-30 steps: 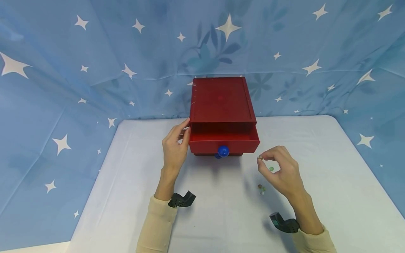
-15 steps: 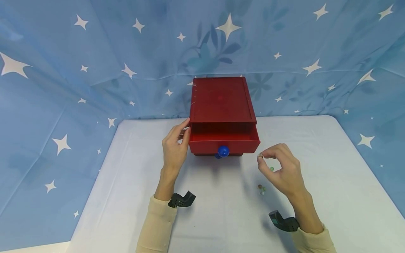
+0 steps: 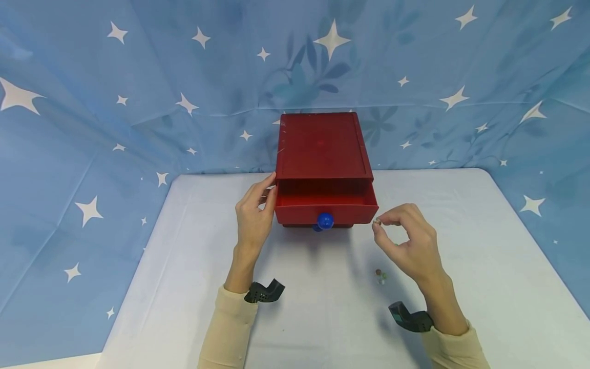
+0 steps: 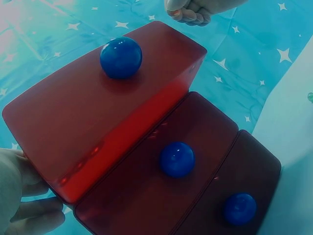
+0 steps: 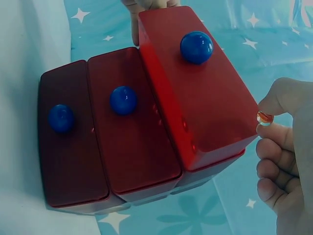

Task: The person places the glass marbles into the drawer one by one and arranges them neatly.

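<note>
A red cabinet (image 3: 322,146) with three stacked drawers and round blue knobs stands at the table's back. Its top drawer (image 3: 327,214) is pulled partway out; the visible part of its inside holds nothing. My left hand (image 3: 255,218) lies along the cabinet's left side, its fingertips against the side and its thumb beside the pulled-out drawer. Right of that drawer's front corner, my right hand (image 3: 417,251) pinches a small glass marble (image 5: 264,118), clear with orange, between thumb and index finger. In the right wrist view, the marble appears right at the drawer's edge.
Several small marbles (image 3: 381,277) lie on the white table (image 3: 322,302), below and left of my right hand. A green marble (image 4: 310,97) shows at the left wrist view's right edge. A blue star-patterned cloth (image 3: 221,82) hangs behind the cabinet.
My right hand has risen slightly in the head view and shifted left toward the drawer with the marble. The green marble on the table has become hidden behind it. The left hand stays put.
</note>
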Action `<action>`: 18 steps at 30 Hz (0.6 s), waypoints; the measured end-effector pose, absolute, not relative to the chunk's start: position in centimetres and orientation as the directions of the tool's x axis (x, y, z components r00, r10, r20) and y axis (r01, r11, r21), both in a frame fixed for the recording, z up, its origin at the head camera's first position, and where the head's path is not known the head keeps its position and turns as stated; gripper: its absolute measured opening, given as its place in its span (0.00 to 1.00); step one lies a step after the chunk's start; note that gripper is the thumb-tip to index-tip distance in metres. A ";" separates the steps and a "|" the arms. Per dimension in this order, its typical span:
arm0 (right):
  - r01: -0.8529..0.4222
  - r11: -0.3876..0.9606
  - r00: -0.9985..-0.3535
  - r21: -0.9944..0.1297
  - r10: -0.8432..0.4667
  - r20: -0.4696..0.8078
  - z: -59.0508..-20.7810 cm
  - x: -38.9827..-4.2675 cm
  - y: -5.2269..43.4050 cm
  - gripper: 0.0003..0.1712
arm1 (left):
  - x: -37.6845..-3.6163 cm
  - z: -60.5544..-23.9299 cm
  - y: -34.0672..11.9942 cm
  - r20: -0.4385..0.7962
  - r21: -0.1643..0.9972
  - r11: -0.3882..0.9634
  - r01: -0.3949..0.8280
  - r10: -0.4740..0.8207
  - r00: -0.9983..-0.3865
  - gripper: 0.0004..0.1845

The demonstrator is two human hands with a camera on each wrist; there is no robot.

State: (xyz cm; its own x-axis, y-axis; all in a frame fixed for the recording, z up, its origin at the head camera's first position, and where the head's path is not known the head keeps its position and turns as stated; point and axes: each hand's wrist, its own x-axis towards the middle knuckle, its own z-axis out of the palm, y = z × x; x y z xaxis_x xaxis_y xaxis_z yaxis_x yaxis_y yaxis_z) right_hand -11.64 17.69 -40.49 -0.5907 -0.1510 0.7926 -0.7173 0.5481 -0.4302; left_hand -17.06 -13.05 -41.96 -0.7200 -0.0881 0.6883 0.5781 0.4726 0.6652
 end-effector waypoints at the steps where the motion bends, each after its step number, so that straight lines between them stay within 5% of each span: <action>1: -0.719 0.548 -0.588 -0.428 -0.152 0.794 -40.4 -11.7 17.6 0.14 | -17.0 -41.9 -13.1 0.688 0.666 0.471 0.579 -0.088 -0.720 0.19; 18: -0.753 0.520 -0.543 -0.404 -0.142 0.828 -39.2 -12.6 16.8 0.12 | -17.2 -42.0 -13.1 0.697 0.662 0.462 0.591 -0.089 -0.711 0.19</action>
State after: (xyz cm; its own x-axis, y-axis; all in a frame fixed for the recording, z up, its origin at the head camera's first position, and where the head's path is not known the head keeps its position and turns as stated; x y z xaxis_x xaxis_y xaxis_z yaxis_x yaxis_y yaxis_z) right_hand -12.58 16.77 -39.24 -0.5429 -0.1425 0.8276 -0.7526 0.5199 -0.4042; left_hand -17.19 -13.12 -42.01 -0.7112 -0.0893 0.6973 0.5906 0.4621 0.6616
